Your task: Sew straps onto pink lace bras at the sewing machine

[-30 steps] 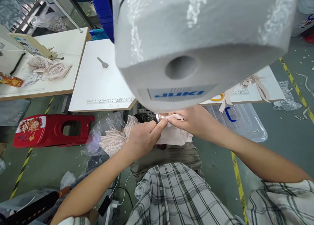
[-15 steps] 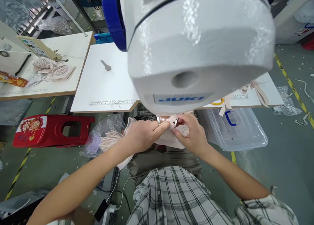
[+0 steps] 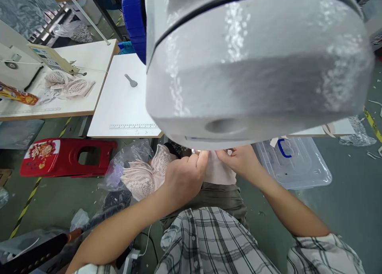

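Under the front of the white sewing machine head (image 3: pixel 238 79), both hands hold a piece of pale pink fabric (image 3: pixel 220 171). My left hand (image 3: pixel 185 179) is closed, with thumb and forefinger pinching the fabric's left side. At its upper right edge my right hand (image 3: pixel 242 161) grips it, its fingertips partly hidden by the machine. The fabric hangs flat between them, over the lap. Pale pink lace bra cups (image 3: pixel 145 177) lie in a stack just left of my left hand. The needle area is hidden behind the machine head.
A white sewing table (image 3: pixel 119 106) carries a grey spoon-shaped tool (image 3: pixel 131 81). On the left stands a red stool (image 3: pixel 68 157) beside a clear plastic bag (image 3: pixel 112 174). To the right is a clear plastic box (image 3: pixel 298 162). More lace cups (image 3: pixel 76 87) lie on the neighbouring table.
My hands have moved apart, and the fabric now spreads flat between them. The machine head looks larger, as the view has shifted. More of the lace cups shows beside my left hand.
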`<state>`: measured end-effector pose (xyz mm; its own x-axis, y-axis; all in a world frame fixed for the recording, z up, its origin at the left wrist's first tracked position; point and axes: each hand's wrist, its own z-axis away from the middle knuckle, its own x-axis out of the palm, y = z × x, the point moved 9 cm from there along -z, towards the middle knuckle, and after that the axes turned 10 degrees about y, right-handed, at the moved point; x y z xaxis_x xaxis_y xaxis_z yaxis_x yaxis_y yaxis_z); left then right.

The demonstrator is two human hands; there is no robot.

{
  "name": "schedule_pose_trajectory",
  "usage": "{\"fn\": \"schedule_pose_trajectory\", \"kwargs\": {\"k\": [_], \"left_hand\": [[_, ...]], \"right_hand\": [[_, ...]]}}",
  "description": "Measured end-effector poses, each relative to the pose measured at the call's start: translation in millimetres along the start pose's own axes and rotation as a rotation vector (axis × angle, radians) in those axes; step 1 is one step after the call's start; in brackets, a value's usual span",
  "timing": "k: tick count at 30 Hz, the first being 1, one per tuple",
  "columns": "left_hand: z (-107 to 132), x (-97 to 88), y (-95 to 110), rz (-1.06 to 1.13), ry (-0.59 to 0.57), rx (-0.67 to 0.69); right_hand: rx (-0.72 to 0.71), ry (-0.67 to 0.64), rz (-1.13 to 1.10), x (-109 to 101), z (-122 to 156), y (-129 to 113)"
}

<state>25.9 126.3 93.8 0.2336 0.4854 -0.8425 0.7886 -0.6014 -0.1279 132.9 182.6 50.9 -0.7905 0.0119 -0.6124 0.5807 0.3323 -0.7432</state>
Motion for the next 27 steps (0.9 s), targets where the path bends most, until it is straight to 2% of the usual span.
{"fn": "schedule_pose_trajectory", "kwargs": {"k": [3, 7, 17, 23, 27], "left_hand": [[-1, 1.1, -1, 0.002, -0.027, -0.035], [-2, 1.5, -2, -0.006, -0.04, -0.067], [-2, 0.4, -2, 0.035, -0.008, -0.102], [-4, -3.7, 2, -0.017, 0.02, -0.084], [-7, -5.4, 6, -0.051, 0.029, -0.061]], "right_hand": [[0.007, 0.035, -0.094, -6, -11, 0], [-0.009, 0.009, -0.15, -7, -22, -5], [-0.034, -0.033, -0.138, -10, -28, -13], [-0.033, -0.084, -0.114, -4, -31, -9], [-0.026, -0.075, -0.094, -6, -30, -6]]}}
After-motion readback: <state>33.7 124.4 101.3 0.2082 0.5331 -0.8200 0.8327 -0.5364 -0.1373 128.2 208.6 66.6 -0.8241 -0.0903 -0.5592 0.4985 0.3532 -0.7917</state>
